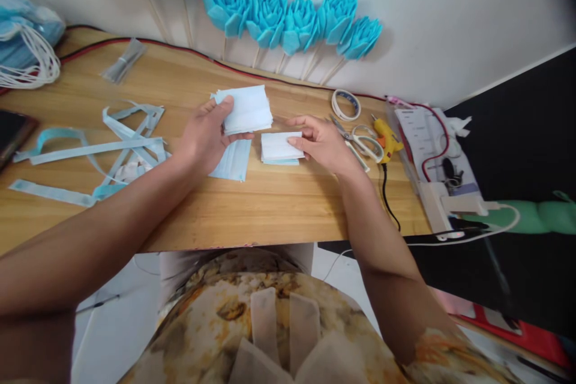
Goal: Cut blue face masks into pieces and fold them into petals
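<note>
My left hand [209, 132] grips a stack of light blue and white fabric pieces [246, 109], thumb on top and fingers beneath, above the table. Under that stack, partly hidden, a pleated light blue sheet [234, 161] lies on the wood. To the right, my right hand [321, 141] pinches a smaller stack of white and light blue fabric pieces [282, 147] at its right edge, thumb on top. Whether this smaller stack touches the table I cannot tell. Scissors [366, 141] lie just right of my right hand.
Cut blue strips [96, 153] are scattered at left, near a phone [15, 132] and a bag with white cords [33, 60]. Blue fabric flowers [270, 15] on sticks lean on the wall. A tape roll [345, 105], yellow glue gun [386, 137] and power strip [434, 207] are at right.
</note>
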Demonstrator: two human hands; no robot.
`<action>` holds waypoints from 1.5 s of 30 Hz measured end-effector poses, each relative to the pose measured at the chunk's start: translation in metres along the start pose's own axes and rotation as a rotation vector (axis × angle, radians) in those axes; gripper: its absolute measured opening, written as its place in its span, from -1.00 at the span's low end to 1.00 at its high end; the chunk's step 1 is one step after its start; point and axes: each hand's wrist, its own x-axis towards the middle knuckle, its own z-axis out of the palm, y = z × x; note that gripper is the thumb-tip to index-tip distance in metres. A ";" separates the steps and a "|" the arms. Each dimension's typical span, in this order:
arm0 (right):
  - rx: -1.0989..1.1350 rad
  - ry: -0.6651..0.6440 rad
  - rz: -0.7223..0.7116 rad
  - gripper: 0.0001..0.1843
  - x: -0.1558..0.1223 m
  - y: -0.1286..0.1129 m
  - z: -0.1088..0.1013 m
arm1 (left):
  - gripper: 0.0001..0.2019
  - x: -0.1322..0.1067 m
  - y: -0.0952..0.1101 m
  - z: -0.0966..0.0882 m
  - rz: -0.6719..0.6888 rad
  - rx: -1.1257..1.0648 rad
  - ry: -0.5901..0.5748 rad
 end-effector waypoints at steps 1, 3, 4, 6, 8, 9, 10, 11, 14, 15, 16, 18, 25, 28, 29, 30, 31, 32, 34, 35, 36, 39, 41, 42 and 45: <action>-0.011 -0.003 0.001 -0.59 0.000 0.000 0.000 | -0.83 0.000 0.000 0.000 0.003 0.000 -0.005; -0.034 -0.006 0.008 -0.58 -0.001 0.000 0.001 | -0.84 0.001 -0.001 -0.001 0.001 0.004 -0.004; -0.051 -0.005 0.012 -0.58 -0.001 0.001 0.001 | -0.85 0.001 -0.001 -0.002 -0.001 0.011 0.002; -0.109 0.001 0.006 -0.60 0.000 0.002 0.001 | -0.87 0.002 -0.002 -0.003 0.000 0.037 0.004; -0.218 0.027 -0.031 -0.64 0.000 0.003 0.000 | -0.87 0.003 -0.003 -0.003 0.006 0.066 -0.018; -0.289 0.052 -0.065 -0.66 0.000 0.003 -0.001 | -0.87 0.002 -0.003 -0.003 0.008 0.077 -0.037; -0.357 0.087 -0.108 -0.69 0.000 0.002 -0.001 | -0.87 0.002 -0.003 -0.002 0.007 0.088 -0.062; -0.409 0.130 -0.154 -0.72 0.000 0.001 -0.001 | -0.86 0.000 -0.004 -0.001 0.004 0.100 -0.089; -0.424 0.264 -0.284 -0.78 -0.003 -0.005 0.000 | -0.82 -0.004 -0.008 0.001 -0.009 0.155 -0.170; -0.398 0.303 -0.319 -0.78 -0.004 -0.008 0.002 | -0.80 -0.006 -0.010 0.002 -0.017 0.176 -0.197; -0.377 0.337 -0.350 -0.77 -0.005 -0.011 0.005 | -0.78 -0.007 -0.012 0.002 -0.028 0.192 -0.227; -0.361 0.385 -0.410 -0.75 -0.007 -0.016 0.010 | -0.73 -0.009 -0.015 0.002 -0.060 0.204 -0.290; -0.422 0.396 -0.506 -0.79 -0.007 -0.017 0.018 | -0.71 -0.013 -0.018 0.004 -0.106 0.241 -0.354; -0.437 0.393 -0.484 -0.80 -0.006 -0.015 0.017 | -0.71 -0.016 -0.015 0.006 -0.080 0.297 -0.339; -0.441 0.391 -0.480 -0.80 -0.006 -0.015 0.017 | -0.71 -0.016 -0.015 0.007 -0.068 0.311 -0.338; -0.446 0.390 -0.480 -0.80 -0.005 -0.014 0.017 | -0.72 -0.017 -0.014 0.007 -0.058 0.324 -0.339; -0.452 0.390 -0.485 -0.81 -0.005 -0.014 0.017 | -0.73 -0.017 -0.014 0.007 -0.047 0.337 -0.340; -0.459 0.393 -0.496 -0.82 -0.005 -0.014 0.017 | -0.73 -0.017 -0.014 0.007 -0.037 0.349 -0.339; -0.468 0.403 -0.528 -0.85 -0.004 -0.014 0.018 | -0.73 -0.017 -0.014 0.007 -0.023 0.363 -0.338; -0.472 0.409 -0.543 -0.86 -0.004 -0.014 0.018 | -0.74 -0.016 -0.014 0.006 -0.018 0.364 -0.337; -0.476 0.414 -0.553 -0.86 -0.004 -0.014 0.019 | -0.74 -0.016 -0.015 0.006 -0.016 0.363 -0.336; -0.485 0.411 -0.567 -0.86 -0.004 -0.014 0.018 | -0.76 -0.015 -0.015 0.005 -0.020 0.349 -0.330; -0.492 0.391 -0.576 -0.87 -0.004 -0.014 0.017 | -0.77 -0.015 -0.015 0.005 -0.025 0.334 -0.329; -0.499 0.376 -0.584 -0.88 -0.004 -0.014 0.017 | -0.77 -0.015 -0.015 0.005 -0.028 0.327 -0.329; -0.505 0.327 -0.618 -0.88 -0.005 -0.017 0.017 | -0.79 -0.015 -0.014 0.006 -0.033 0.303 -0.325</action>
